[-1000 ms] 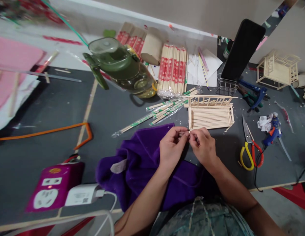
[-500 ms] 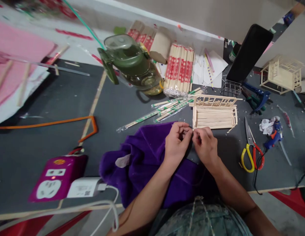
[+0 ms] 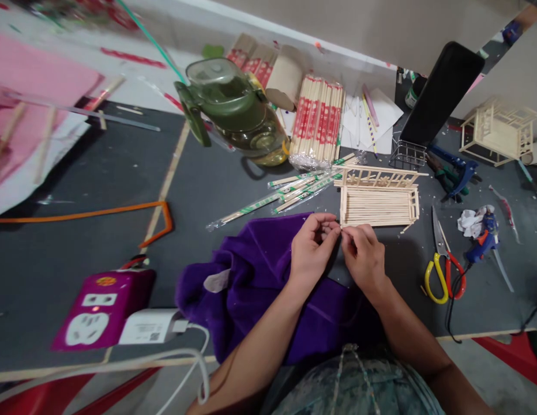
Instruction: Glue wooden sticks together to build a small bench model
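While near a stick model (image 3: 378, 208), left hand (image 3: 312, 251) and right hand (image 3: 365, 253) tight round a sliver (image 3: 341, 227) (barely visible)

The head camera looks forward and down from above and behind the grip of left hand (image 3: 312, 249) and right hand (image 3: 365, 253). It sits fairly near — tabletop (image 3: 121, 167) either side of that grip, grey panel (image 3: 359, 29) beyond

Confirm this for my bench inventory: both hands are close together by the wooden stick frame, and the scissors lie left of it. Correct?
Not quite: the head view shows the scissors right of the wooden stick frame, not left. The left hand and right hand are close together by it.
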Action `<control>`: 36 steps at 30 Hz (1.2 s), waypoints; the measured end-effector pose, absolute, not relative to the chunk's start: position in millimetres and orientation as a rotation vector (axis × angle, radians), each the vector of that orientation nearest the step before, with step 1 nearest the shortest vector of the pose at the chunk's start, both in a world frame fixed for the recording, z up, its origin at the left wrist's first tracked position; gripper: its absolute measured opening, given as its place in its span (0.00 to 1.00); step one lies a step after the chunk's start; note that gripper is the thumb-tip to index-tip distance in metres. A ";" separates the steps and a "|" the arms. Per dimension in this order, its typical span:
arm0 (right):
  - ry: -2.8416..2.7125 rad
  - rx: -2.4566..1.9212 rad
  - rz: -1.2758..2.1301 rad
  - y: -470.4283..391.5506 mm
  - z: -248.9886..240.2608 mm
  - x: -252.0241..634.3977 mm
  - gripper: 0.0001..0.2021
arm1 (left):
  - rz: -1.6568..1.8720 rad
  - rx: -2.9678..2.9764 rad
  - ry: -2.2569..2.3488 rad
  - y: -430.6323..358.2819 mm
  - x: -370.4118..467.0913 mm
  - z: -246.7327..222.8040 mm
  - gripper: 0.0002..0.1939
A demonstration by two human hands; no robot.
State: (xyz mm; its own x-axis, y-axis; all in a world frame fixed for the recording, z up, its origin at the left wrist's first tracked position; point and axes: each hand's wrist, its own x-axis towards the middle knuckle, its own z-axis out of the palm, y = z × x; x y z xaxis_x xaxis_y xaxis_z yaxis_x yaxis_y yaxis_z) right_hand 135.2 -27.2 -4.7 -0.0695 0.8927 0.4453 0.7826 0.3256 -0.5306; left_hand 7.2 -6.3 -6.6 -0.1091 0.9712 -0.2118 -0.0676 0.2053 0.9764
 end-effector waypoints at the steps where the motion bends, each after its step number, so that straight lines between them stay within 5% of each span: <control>1: -1.873 -1.474 0.205 -27.6 -5.0 135.5 0.08 | 1.165 0.947 1.344 -6.3 7.5 -6.3 0.13; 36: -1.813 -1.521 0.387 -33.6 -10.9 136.5 0.10 | 1.125 0.794 1.281 4.5 7.1 2.7 0.17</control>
State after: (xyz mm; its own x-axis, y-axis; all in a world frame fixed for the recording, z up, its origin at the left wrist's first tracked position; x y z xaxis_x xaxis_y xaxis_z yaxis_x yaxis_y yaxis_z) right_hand 136.5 -33.6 -10.9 -0.0376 0.9418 0.3341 0.7237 0.2562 -0.6408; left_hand 7.1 4.5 2.7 -0.0727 0.9449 -0.3191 -0.1941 0.3004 0.9338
